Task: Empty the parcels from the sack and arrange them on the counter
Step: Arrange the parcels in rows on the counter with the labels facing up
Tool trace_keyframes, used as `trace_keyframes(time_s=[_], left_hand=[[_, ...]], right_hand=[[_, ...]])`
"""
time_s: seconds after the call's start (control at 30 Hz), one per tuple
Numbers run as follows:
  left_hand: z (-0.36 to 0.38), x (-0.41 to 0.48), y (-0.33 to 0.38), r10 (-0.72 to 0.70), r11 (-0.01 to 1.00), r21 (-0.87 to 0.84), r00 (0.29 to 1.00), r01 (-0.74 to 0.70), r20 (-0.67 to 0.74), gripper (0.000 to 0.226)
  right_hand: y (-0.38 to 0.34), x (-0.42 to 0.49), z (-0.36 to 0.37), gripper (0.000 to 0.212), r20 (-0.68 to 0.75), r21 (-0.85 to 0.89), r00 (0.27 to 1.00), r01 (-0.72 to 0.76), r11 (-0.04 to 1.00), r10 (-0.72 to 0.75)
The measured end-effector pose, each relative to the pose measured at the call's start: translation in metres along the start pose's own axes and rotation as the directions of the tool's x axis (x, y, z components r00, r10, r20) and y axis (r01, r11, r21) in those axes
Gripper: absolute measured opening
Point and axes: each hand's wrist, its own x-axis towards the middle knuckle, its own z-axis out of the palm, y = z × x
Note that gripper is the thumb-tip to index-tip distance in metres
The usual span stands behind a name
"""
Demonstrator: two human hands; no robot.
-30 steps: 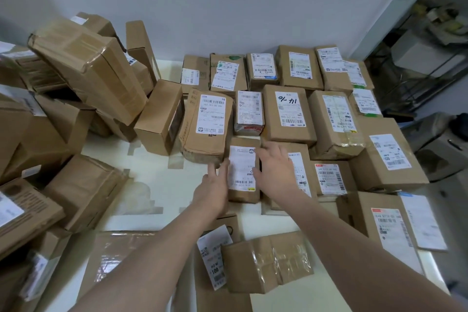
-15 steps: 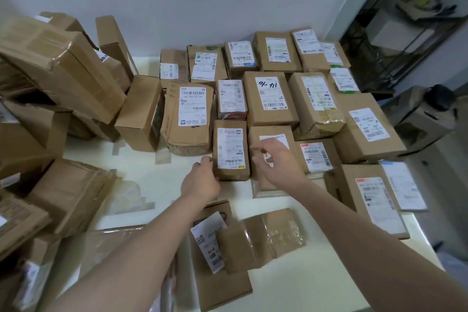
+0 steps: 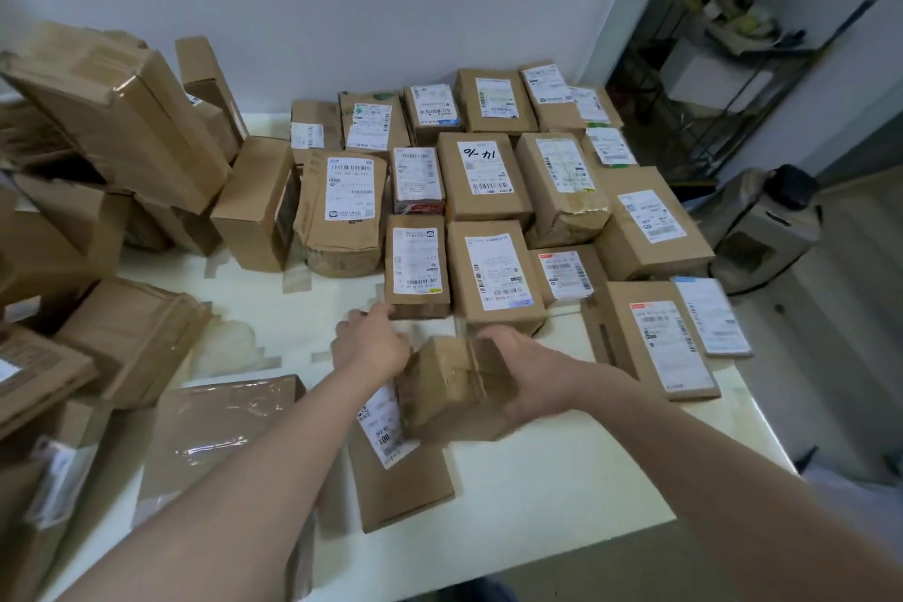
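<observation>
A small taped brown parcel (image 3: 452, 386) lies near the front of the white counter (image 3: 562, 479). My left hand (image 3: 371, 347) grips its left end and my right hand (image 3: 525, 369) grips its right end. It rests partly on a flat brown parcel with a white label (image 3: 396, 469). Behind my hands stand rows of labelled brown parcels laid flat, the nearest being a narrow parcel (image 3: 417, 266) and a wider parcel (image 3: 493, 274). No sack shows in view.
An untidy heap of brown boxes (image 3: 112, 137) fills the left side. A flat plastic-wrapped parcel (image 3: 220, 435) lies at the front left. A long parcel (image 3: 659, 337) sits by the counter's right edge. Past that edge stand a grey appliance (image 3: 767, 220) and a shelf (image 3: 723, 64).
Both hands have drawn back from the narrow labelled parcel in the row and closed on the small taped parcel nearer to me. The view has shifted slightly.
</observation>
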Motion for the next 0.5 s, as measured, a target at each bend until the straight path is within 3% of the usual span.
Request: trace_keyframes(time_s=[0.07, 0.17, 0.27, 0.3, 0.33, 0.5], left_hand=[[0.002, -0.007, 0.0, -0.011, 0.983, -0.186, 0.999, 0.004, -0.041, 0.039], [0.007, -0.023, 0.009, -0.081, 0.843, -0.534, 0.997, 0.074, 0.01, 0.034], [0.018, -0.048, 0.036, -0.087, 0.61, -0.75, 0.963, 0.255, 0.256, 0.046], [0.024, -0.057, 0.046, -0.072, 0.554, -0.773, 0.942, 0.31, 0.327, 0.047], [0.032, -0.064, 0.056, -0.05, 0.515, -0.786, 0.927, 0.342, 0.371, 0.045], [0.072, -0.092, 0.087, -0.03, 0.518, -0.794, 0.934, 0.319, 0.356, 0.032]], right_hand=[[0.016, -0.006, -0.005, 0.089, 0.001, 0.359, 0.998, -0.061, 0.931, 0.065], [0.036, -0.027, -0.008, 0.07, 0.06, 0.757, 0.987, -0.144, 0.638, 0.151], [0.056, -0.051, 0.0, 0.046, 0.13, 0.956, 0.975, -0.171, 0.238, 0.179], [0.06, -0.057, 0.004, 0.038, 0.152, 0.976, 0.967, -0.18, 0.127, 0.203], [0.064, -0.063, 0.008, 0.034, 0.156, 0.981, 0.963, -0.177, 0.08, 0.222], [0.083, -0.081, 0.028, 0.044, 0.025, 0.905, 0.926, -0.182, 0.386, 0.378]])
